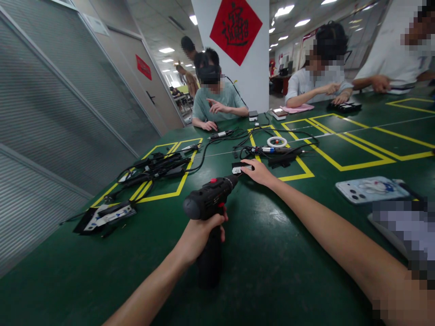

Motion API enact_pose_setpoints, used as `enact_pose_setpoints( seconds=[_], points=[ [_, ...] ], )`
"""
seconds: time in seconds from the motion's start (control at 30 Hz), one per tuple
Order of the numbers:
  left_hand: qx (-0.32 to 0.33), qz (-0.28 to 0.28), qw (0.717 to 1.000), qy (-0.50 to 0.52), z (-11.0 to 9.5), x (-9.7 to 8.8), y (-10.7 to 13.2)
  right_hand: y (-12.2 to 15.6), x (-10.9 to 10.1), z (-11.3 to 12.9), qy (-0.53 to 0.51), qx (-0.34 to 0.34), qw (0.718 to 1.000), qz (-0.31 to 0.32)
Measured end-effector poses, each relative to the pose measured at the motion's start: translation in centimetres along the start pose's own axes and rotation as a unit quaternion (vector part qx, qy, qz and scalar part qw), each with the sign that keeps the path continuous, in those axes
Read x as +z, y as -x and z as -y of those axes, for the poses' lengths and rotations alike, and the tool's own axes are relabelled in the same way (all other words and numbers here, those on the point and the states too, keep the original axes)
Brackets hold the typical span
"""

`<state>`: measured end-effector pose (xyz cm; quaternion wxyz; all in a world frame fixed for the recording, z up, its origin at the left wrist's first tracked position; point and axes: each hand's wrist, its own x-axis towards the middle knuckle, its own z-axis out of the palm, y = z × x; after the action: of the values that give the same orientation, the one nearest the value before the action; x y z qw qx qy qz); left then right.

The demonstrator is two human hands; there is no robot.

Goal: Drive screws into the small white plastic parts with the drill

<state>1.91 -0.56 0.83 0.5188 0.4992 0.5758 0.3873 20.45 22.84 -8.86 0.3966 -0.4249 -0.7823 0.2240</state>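
A black cordless drill [209, 267] with red buttons is in my left hand [204, 235], whose fingers are wrapped round its grip. Its chuck points forward and slightly right, towards a small black and silvery-white block [237, 170] on the green table. My right hand [260, 173] grips that block from the right, with thumb and fingers closed about it. The chuck's front lies close to the block; whether a bit touches it I cannot make out.
Bundled black cables [159, 167] lie left, near a flat black-and-white packet [108, 216]. Ahead are a pen-like electric screwdriver [272, 150] and a white tape ring [277, 142]. A phone [372, 189] lies right. Yellow tape marks the green table [272, 271]; several people sit across it.
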Motion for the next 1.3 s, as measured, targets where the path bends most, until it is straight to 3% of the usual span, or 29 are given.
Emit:
enact_pose_setpoints(
  seconds=[1.3],
  points=[
    [-0.008, 0.018, 1.000, -0.008, 0.21, -0.06, -0.21, 0.06, 0.05, -0.04, -0.001, 0.005, 1.000, -0.002]
  ],
)
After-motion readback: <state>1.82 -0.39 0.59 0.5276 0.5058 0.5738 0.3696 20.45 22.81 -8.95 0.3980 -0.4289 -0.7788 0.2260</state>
